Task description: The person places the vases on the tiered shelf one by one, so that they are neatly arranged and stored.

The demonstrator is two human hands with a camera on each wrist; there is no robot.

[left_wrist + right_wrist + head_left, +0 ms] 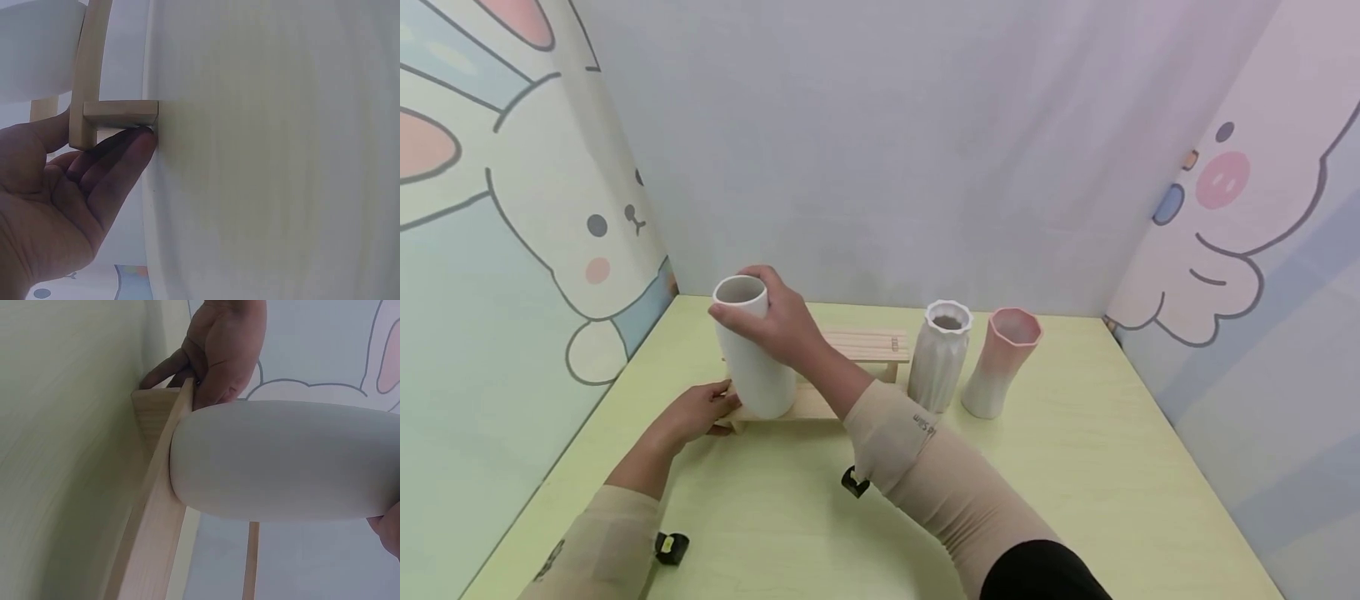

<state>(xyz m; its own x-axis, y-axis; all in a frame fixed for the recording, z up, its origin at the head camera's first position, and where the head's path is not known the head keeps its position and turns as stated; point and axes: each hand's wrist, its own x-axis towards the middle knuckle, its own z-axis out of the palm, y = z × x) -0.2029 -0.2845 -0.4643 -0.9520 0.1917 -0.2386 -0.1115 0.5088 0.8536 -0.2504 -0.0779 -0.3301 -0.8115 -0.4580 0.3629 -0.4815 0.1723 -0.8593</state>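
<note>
A smooth white vase (756,379) stands at the left end of the lower step of a two-step wooden stand (817,403). My right hand (782,321) grips the vase near its rim, thumb on the near side and fingers round the far side. At the stand's left end, my left hand (696,412) holds the lower step. The left wrist view shows that hand (75,187) with its thumb over the board and its fingers against the short leg (122,112). In the right wrist view the vase (281,462) has its base against the step.
Right of the stand are a white ribbed vase (940,358) and a pink-to-white vase (1000,367) with an angular rim. All stand on a pale yellow table (1112,467). A plain curtain (865,167) hangs behind, with cartoon-printed panels at both sides.
</note>
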